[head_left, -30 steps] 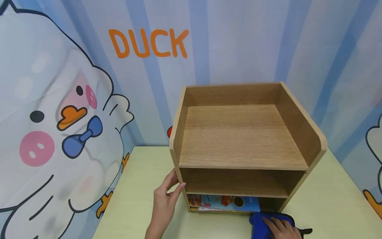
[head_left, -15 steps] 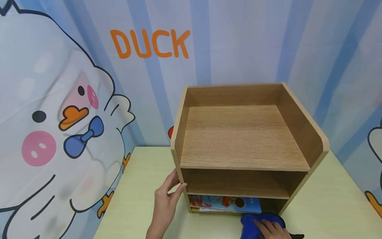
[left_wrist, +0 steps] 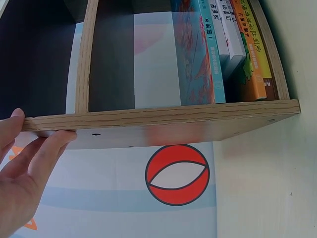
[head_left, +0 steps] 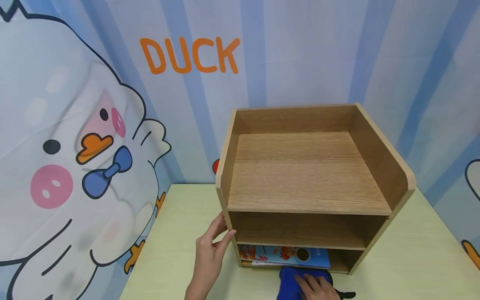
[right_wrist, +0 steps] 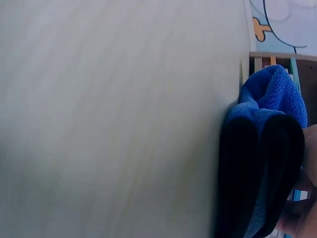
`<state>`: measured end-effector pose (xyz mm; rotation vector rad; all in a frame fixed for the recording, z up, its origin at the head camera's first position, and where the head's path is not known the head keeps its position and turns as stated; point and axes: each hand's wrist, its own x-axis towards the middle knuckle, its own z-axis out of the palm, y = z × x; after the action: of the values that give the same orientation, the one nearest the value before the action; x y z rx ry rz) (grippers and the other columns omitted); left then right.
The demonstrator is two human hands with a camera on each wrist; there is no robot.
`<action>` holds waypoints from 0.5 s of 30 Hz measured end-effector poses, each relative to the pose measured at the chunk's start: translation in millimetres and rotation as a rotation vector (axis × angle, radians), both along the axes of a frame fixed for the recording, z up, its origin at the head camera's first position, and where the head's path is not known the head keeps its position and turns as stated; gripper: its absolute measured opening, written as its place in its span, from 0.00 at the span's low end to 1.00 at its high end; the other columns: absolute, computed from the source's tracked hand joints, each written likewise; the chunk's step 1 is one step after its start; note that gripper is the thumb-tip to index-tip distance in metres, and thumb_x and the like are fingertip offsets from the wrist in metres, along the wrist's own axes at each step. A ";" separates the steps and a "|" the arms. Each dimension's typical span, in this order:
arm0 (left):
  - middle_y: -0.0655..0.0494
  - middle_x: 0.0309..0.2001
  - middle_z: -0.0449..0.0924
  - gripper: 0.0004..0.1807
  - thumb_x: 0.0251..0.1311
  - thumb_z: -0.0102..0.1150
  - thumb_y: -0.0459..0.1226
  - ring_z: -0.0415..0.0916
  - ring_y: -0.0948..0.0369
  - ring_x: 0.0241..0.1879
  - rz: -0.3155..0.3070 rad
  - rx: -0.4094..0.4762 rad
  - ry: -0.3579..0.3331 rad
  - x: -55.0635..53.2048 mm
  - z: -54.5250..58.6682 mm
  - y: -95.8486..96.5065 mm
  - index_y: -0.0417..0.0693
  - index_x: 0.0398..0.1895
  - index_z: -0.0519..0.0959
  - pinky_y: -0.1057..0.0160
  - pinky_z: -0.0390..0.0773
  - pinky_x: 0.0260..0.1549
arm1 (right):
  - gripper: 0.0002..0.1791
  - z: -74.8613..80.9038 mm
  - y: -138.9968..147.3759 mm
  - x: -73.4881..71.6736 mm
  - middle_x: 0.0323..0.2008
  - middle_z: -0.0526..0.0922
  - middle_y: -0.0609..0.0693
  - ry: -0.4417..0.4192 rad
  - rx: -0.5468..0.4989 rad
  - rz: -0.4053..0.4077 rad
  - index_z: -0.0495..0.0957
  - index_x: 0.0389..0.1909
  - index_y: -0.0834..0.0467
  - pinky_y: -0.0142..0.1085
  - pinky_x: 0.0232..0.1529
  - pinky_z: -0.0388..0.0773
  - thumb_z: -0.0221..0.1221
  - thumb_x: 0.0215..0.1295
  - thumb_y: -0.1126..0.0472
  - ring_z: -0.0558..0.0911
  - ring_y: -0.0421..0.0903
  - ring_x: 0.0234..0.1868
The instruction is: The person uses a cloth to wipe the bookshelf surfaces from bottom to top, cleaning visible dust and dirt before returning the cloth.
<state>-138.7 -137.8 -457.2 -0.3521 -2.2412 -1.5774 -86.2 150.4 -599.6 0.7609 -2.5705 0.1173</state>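
Since the earlier frame, the blue cloth (head_left: 286, 283) has slid left along the wooden shelf's (head_left: 307, 166) foot, on the table (head_left: 423, 254) between its left and right edges and well apart from the far one, under the right hand (head_left: 318, 288), whose fingers lie spread over it, though whether they pinch it I cannot tell. The left hand (head_left: 210, 252), wrist raised, pinches the shelf's left side panel; the left wrist view alone shows the stacked books' (left_wrist: 255, 62) spines, the right wrist view the cloth's folded black trim (right_wrist: 237, 168).

The pale yellow table (head_left: 180, 233) bears a wooden shelf unit (head_left: 305, 175) and, before that, a blue cloth (head_left: 287, 283).
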 end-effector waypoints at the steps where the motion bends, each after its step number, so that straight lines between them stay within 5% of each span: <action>1: 0.50 0.56 0.82 0.29 0.65 0.65 0.34 0.82 0.54 0.50 0.000 -0.001 0.000 0.0 -0.1 0.1 0.57 0.69 0.72 0.67 0.85 0.34 | 0.23 -1.2 -3.1 -1.0 0.32 0.84 0.49 0.030 -0.011 0.006 0.86 0.42 0.53 0.39 0.27 0.81 0.78 0.40 0.57 0.81 0.47 0.30; 10: 0.48 0.56 0.82 0.29 0.65 0.64 0.34 0.82 0.54 0.50 0.000 -0.008 0.001 0.4 0.7 0.3 0.57 0.69 0.72 0.67 0.85 0.33 | 0.20 -2.1 -22.1 -3.2 0.31 0.84 0.48 0.078 -0.107 -0.015 0.87 0.39 0.51 0.37 0.23 0.79 0.78 0.39 0.59 0.79 0.47 0.25; 13: 0.48 0.56 0.82 0.29 0.65 0.64 0.34 0.82 0.54 0.50 -0.003 -0.006 0.004 0.7 1.1 0.4 0.57 0.69 0.72 0.67 0.85 0.34 | 0.08 -3.9 -27.1 -5.1 0.30 0.83 0.49 0.119 -0.136 -0.003 0.87 0.39 0.51 0.37 0.21 0.78 0.62 0.67 0.54 0.78 0.48 0.24; 15: 0.48 0.56 0.82 0.29 0.65 0.64 0.34 0.82 0.54 0.50 -0.005 -0.003 0.006 0.9 1.3 0.6 0.57 0.69 0.72 0.67 0.85 0.34 | 0.23 -5.0 -30.6 -6.2 0.29 0.83 0.50 0.141 -0.155 0.001 0.87 0.38 0.52 0.38 0.20 0.78 0.43 0.78 0.50 0.78 0.48 0.23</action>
<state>-137.7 -137.2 -455.9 -0.3630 -2.2406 -1.5736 -92.4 119.9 -604.5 0.6869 -2.3963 0.2514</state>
